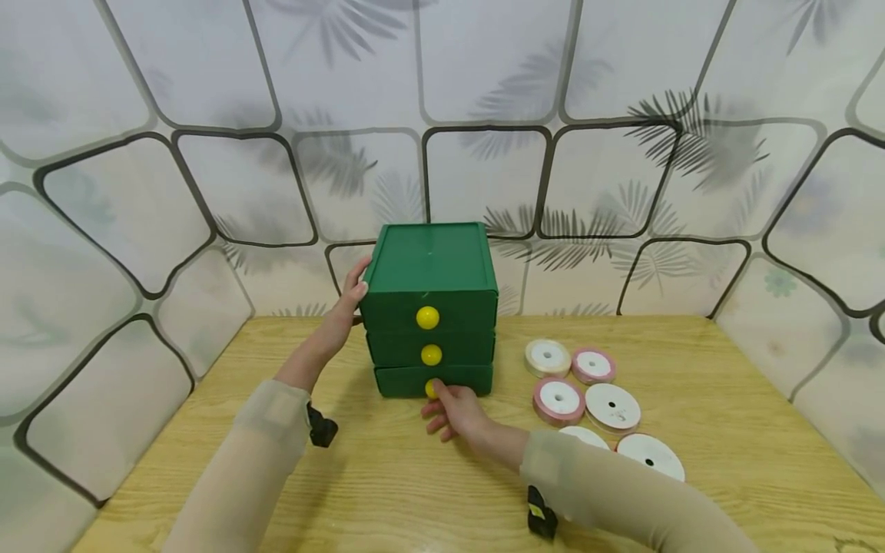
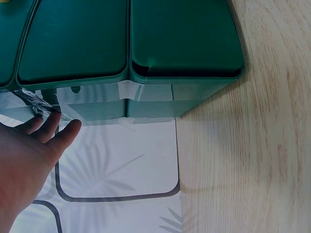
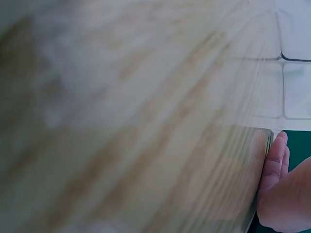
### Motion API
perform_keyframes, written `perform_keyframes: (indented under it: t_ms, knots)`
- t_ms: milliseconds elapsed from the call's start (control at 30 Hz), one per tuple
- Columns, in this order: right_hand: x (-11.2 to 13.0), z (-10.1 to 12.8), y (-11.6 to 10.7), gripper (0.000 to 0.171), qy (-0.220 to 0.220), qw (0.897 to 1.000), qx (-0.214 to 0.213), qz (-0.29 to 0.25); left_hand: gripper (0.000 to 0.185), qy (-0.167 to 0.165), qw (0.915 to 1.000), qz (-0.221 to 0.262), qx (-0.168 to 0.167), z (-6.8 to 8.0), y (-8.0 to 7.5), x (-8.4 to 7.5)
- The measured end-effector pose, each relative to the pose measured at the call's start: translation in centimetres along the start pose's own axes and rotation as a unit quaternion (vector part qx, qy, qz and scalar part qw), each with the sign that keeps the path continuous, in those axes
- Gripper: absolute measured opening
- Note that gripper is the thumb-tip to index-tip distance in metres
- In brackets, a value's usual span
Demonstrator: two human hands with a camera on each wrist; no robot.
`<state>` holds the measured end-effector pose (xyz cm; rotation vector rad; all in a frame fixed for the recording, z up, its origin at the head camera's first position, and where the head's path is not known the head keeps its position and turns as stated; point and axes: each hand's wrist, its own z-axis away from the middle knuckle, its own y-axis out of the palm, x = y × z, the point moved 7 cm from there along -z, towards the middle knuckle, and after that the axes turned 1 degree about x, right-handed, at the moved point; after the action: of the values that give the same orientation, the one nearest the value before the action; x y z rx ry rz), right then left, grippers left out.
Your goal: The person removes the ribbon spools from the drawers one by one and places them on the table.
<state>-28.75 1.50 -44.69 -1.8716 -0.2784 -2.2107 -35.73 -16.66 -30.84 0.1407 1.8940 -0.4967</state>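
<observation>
A green three-drawer box [image 1: 432, 257] stands upright on the table, with one round yellow knob on each drawer front. My left hand [image 1: 337, 324] rests against the box's left side, its fingers fairly straight. In the left wrist view, the fingertips of that hand [image 2: 29, 150] touch the shiny side wall. At the bottom drawer [image 1: 402, 382], my right hand [image 1: 466, 415] pinches the lowest yellow knob [image 1: 431, 389], thumb over it and the other fingers spread below. All the drawers look closed in the head view. The right wrist view shows only part of the right hand [image 3: 284, 194].
Several ribbon spools lie flat to the right of the box, among them a cream spool [image 1: 548, 358], a pink spool [image 1: 558, 401] and a white-faced spool [image 1: 612, 407]. My right forearm partly covers the nearest ones. Behind the wooden table [image 1: 387, 476] hangs a patterned backdrop [image 1: 484, 177].
</observation>
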Motion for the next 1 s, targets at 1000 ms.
perform_keyframes:
  t_ms: [1000]
  knots:
    - [1.6,4.0,-2.2,0.054,-0.015,0.999,0.021,0.047,0.069,-0.004,0.9998,-0.015,-0.013,0.2,0.3,-0.2]
